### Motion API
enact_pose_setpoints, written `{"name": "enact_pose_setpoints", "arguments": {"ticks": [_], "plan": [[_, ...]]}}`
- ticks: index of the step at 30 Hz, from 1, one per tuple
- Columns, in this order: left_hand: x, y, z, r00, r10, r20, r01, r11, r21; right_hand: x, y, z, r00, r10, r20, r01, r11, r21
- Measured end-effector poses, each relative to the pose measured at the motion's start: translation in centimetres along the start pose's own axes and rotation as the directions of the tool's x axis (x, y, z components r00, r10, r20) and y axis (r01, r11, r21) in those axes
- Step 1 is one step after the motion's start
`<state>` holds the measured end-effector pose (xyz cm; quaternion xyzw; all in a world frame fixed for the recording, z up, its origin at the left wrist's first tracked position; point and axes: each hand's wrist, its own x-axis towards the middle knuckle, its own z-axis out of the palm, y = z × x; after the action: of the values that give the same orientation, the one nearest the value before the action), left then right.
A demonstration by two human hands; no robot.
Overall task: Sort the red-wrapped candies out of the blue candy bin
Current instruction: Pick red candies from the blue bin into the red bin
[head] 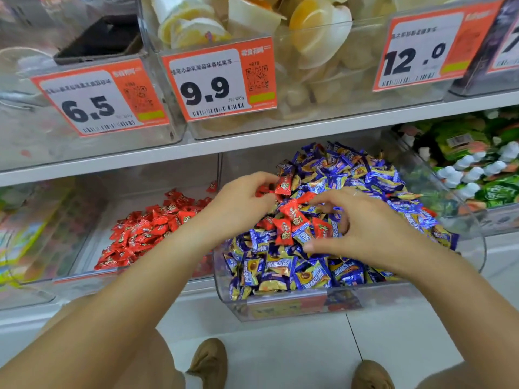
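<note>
Our left hand (241,200) pinches glossy red-wrapped candies (282,186) over the clear plastic bin of blue-and-gold candies (309,303); our right hand (365,226) curls loosely beside more red ones (292,220) lying atop the heap. Left sits a clear bin of red candies (92,242), under a white shelf (252,141) with orange price tags (219,80).
</note>
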<state>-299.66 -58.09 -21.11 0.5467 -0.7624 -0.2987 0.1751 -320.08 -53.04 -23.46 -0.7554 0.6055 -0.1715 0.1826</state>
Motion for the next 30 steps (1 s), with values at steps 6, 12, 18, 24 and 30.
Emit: {"name": "enact_pose_setpoints", "arguments": {"ticks": [6, 12, 18, 24, 30], "plan": [[0.2, -0.1, 3.1, 0.960, 0.253, 0.121, -0.280, 0.891, 0.357, 0.7, 0.2, 1.3, 0.999, -0.054, -0.005, 0.054, 0.998, -0.033], [-0.5, -1.5, 1.9, 0.972, 0.182, -0.149, -0.162, 0.977, 0.140, 1.1, 0.6, 0.4, 0.974, 0.065, -0.218, -0.035, 0.990, 0.137], [-0.3, -1.8, -0.1, 0.947, 0.084, -0.311, -0.104, 0.993, -0.047, 2.8, -0.9, 0.4, 0.927, 0.090, -0.364, -0.024, 0.983, 0.180], [-0.1, -1.1, 0.6, 0.986, 0.108, -0.130, -0.081, 0.977, 0.197, 5.0, -1.3, 1.6, 0.993, 0.079, -0.090, -0.091, 0.985, -0.145], [-0.8, -1.8, 1.6, 0.987, 0.058, 0.151, -0.128, 0.850, 0.511, 5.2, -1.3, 1.6, 0.998, 0.059, -0.002, -0.058, 0.987, -0.153]]}}
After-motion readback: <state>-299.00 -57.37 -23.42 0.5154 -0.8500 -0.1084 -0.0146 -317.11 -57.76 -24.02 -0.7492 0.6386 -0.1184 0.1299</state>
